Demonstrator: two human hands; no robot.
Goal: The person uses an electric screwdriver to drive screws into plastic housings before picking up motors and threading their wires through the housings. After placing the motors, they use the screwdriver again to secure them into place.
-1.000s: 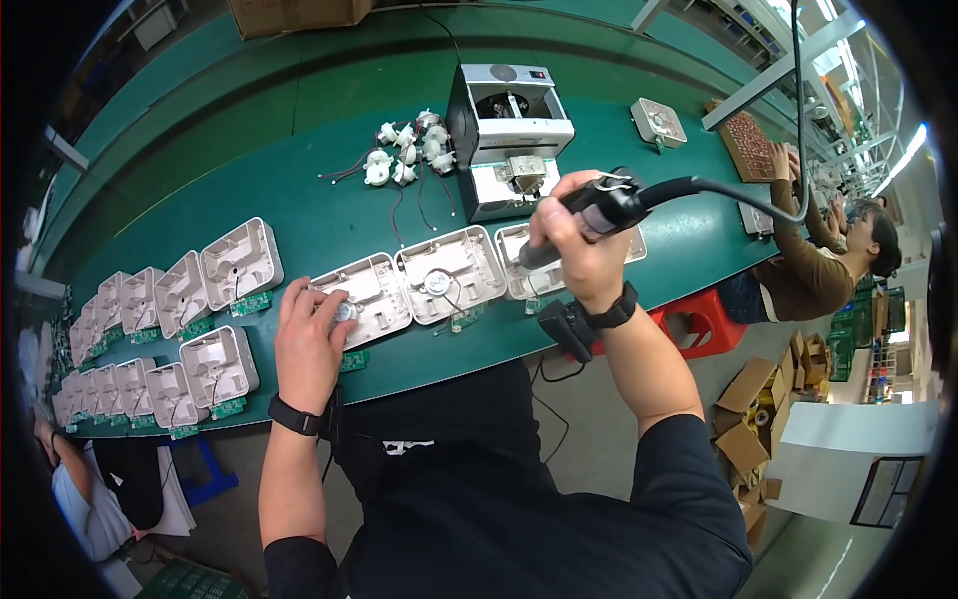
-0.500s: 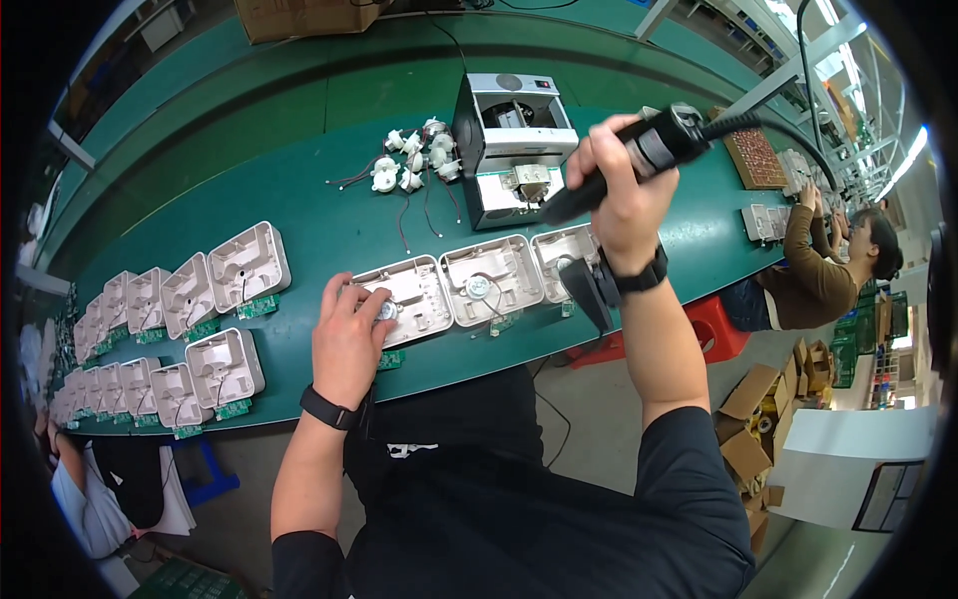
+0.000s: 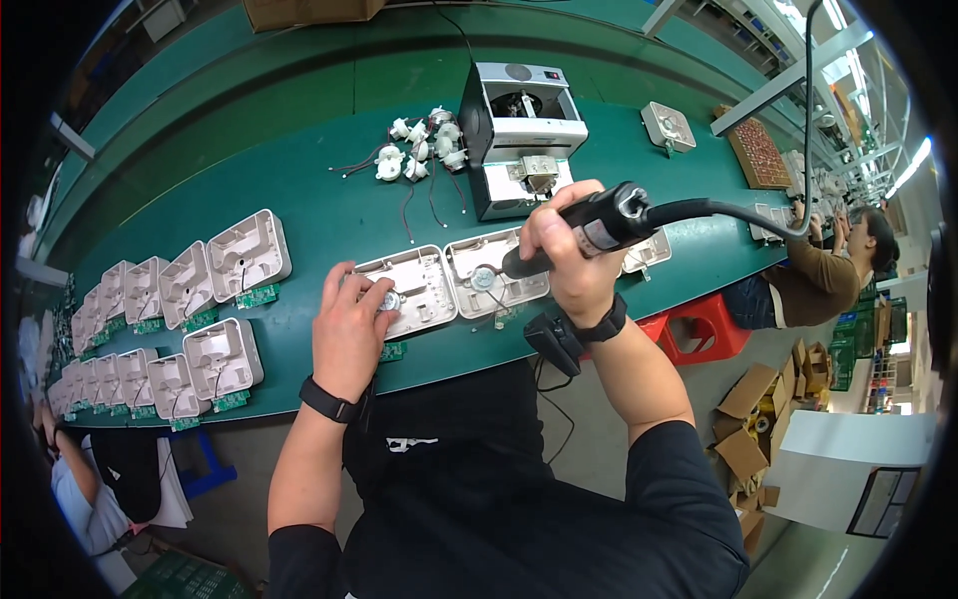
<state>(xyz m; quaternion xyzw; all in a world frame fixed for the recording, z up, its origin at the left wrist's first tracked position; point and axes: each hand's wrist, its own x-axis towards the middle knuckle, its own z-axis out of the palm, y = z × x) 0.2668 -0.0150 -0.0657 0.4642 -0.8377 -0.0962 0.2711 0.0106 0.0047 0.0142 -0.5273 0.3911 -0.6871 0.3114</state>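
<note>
My left hand (image 3: 345, 334) lies over the left end of a white plastic housing (image 3: 427, 290), its thumb and fingers closed about a round silver part (image 3: 393, 300) inside. A green circuit board (image 3: 393, 351) hangs out beside that hand. My right hand (image 3: 569, 262) grips a black corded electric screwdriver (image 3: 602, 226), tilted down to the left. Its lower end is over a second housing (image 3: 461, 262), which also has a round silver disc (image 3: 484, 279) in it; I cannot tell if it touches. A third housing (image 3: 649, 254) is partly behind my right hand.
Two rows of white housings (image 3: 247, 255) with circuit boards fill the left side. White motor-like parts with wires (image 3: 419, 150) lie near a grey-and-black machine (image 3: 524, 130). Another housing (image 3: 669, 128) sits farther right. A co-worker (image 3: 833, 270) sits at the right, near a red stool (image 3: 714, 329).
My right hand has brought the screwdriver down and left, from beside the machine to over the second housing. My left hand stays at the left housing.
</note>
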